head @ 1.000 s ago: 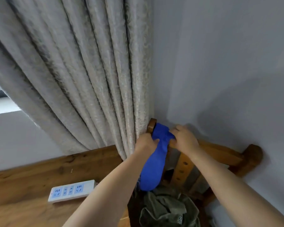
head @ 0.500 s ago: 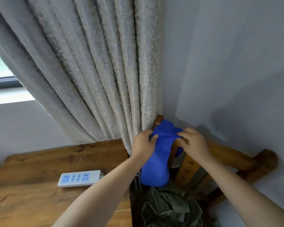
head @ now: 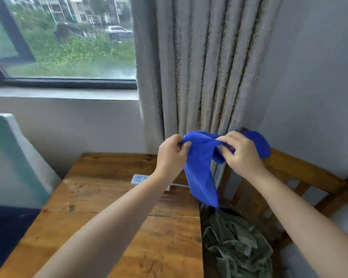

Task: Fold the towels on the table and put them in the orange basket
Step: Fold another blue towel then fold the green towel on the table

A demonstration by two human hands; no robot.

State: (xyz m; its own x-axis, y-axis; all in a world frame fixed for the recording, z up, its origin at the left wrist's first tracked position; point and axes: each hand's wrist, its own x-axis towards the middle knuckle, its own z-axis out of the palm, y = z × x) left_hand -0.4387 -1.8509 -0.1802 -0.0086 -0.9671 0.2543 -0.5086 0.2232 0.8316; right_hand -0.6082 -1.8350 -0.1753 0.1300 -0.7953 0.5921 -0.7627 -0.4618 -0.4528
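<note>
Left hand [head: 172, 152] pinches the upper edge of the bright blue microfibre towel [head: 201, 173] between thumb and curled fingers. Right hand [head: 240, 152] grips a bunched part of the same edge, fingers curled into the cloth. Towel held in the air between both hands; its long tail hangs below them, and a lobe of it bulges out past the right hand.

Change over the last second: the towel was draped over the top rail of the brown wooden chair [head: 301, 173] with both hands on it. It is now lifted clear of the rail, and the hands have drawn apart along the edge. Judgement: pick-up done, spreading begun; no fold made yet.

Other difference from the earlier frames: the view has swung left and down. The window [head: 68, 41] now fills the area above and left of the left hand, where before mostly the grey patterned curtain [head: 199, 67] showed. More of the wooden counter [head: 113, 207] shows under the left forearm.

Outward: white power strip [head: 138, 179] lies on the counter just beyond the left forearm, partly hidden by it. Crumpled olive-green cloth [head: 237, 243] sits below the right hand, under the towel's hanging tip. No orange basket in view.
</note>
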